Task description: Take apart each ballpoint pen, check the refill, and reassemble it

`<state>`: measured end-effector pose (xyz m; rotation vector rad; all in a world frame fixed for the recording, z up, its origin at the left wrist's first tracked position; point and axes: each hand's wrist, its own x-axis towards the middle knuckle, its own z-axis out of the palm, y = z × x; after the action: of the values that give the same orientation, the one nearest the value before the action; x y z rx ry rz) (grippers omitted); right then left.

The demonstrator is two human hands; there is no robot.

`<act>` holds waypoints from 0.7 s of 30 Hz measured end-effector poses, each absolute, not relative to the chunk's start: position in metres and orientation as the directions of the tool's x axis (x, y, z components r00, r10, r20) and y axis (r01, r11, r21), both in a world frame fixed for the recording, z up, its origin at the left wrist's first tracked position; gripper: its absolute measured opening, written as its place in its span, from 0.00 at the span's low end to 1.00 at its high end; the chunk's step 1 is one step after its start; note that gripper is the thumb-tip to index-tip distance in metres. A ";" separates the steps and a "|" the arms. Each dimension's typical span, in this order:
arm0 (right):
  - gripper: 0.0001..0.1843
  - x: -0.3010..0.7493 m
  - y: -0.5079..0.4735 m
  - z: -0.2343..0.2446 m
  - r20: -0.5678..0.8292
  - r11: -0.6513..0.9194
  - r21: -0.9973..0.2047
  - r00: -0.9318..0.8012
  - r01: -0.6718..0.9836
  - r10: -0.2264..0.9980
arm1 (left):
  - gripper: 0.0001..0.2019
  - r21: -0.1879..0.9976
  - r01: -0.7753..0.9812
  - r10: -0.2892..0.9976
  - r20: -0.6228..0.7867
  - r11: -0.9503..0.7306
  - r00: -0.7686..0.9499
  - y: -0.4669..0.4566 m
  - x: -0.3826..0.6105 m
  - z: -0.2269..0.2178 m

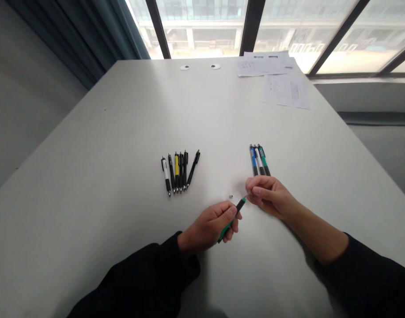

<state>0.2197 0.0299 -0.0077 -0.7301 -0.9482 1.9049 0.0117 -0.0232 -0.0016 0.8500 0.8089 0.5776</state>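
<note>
While clenched, left hand (209,227) grasping a green-and-black pen (231,220); right hand (271,197) pinched closed, touching pen's upper tip. Small grey disc (230,196) between hands on white bench (123,132). Three pens (259,160) at 12 o'clock from right hand; six pens (179,172) at 11 o'clock from left hand.

The left hand (210,227) hides the middle of a green pen (241,205). A tiny object (230,197) and the print on the papers (285,90) are too small to tell.

Printed sheets (285,91), text too small to read
</note>
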 end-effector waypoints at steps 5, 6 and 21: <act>0.08 0.220 0.030 -0.009 -0.118 -0.318 -0.871 -0.469 -0.374 0.875 | 0.21 0.838 -0.109 0.716 -0.381 0.535 0.585 -0.023 0.012 -0.001; 0.09 0.220 0.030 -0.010 -0.112 -0.308 -0.884 -0.480 -0.351 0.870 | 0.21 0.839 -0.108 0.716 -0.379 0.533 0.586 -0.023 0.012 -0.001; 0.16 0.227 0.026 -0.010 0.120 0.105 -0.993 -0.474 -0.059 0.873 | 0.20 0.784 -0.219 0.677 -0.318 0.582 0.663 -0.021 0.005 0.002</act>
<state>0.2266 0.0259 -0.0095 -0.8201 -1.5894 1.4827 0.0053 -0.0215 0.0022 0.7842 0.6568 0.5694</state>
